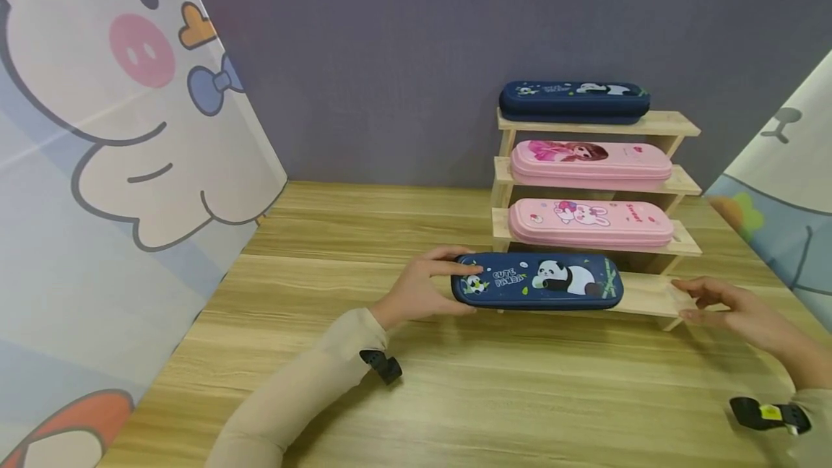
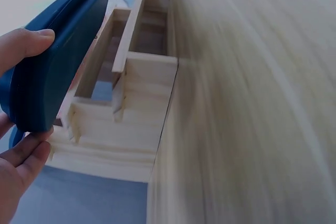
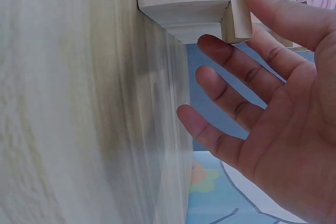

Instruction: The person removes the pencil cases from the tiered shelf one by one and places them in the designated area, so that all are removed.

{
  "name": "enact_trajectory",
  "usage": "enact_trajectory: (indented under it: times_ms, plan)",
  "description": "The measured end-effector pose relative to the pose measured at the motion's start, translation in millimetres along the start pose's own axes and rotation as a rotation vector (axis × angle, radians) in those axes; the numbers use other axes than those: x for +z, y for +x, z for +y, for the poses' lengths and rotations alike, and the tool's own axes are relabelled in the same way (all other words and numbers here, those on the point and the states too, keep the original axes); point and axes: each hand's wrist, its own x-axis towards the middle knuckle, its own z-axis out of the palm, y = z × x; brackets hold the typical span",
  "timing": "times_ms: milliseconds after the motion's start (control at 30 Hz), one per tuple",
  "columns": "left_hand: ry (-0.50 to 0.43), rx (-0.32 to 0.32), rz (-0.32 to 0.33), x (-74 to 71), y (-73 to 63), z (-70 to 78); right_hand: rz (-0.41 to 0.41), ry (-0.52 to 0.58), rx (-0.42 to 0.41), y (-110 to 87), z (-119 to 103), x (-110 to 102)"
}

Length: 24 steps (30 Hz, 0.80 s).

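Gripping the navy Cute Panda pencil case (image 1: pixel 538 282) by one end, the left hand (image 1: pixel 425 287) holds it above the lowest wooden rack step (image 1: pixel 643 296); the right hand (image 1: pixel 734 310) pinches that step's end, index tip hidden in the wrist view.

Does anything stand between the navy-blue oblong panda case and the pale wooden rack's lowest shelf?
Nothing visible does; the left hand holds the case above the lowest shelf, and the right hand touches its right end.

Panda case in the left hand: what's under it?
Below the panda case is the bottom wooden shelf. Its right end shows; in the head view, the case hides most of the rest.
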Motion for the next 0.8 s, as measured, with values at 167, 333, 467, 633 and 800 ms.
enact_trajectory:
  times_ms: [167,333,467,633,800]
  plan:
    - [0.026,0.058,0.029,-13.2,-7.8,-1.5,-0.011,0.015,0.012,-1.4,0,0]
    - [0.023,0.072,0.057,-26.4,-16.8,-3.3,-0.017,-0.005,0.018,-1.2,0,0]
    - [0.017,0.082,0.088,-36.8,-24.7,-3.3,-0.009,-0.008,0.007,0.2,1,-1]
    - [-0.007,0.125,0.133,-45.9,-32.8,-3.6,-0.015,0.002,0.005,0.2,2,-2]
    - [0.017,0.19,0.206,-53.2,-37.0,-5.1,-0.019,-0.005,0.017,-0.2,3,-1]
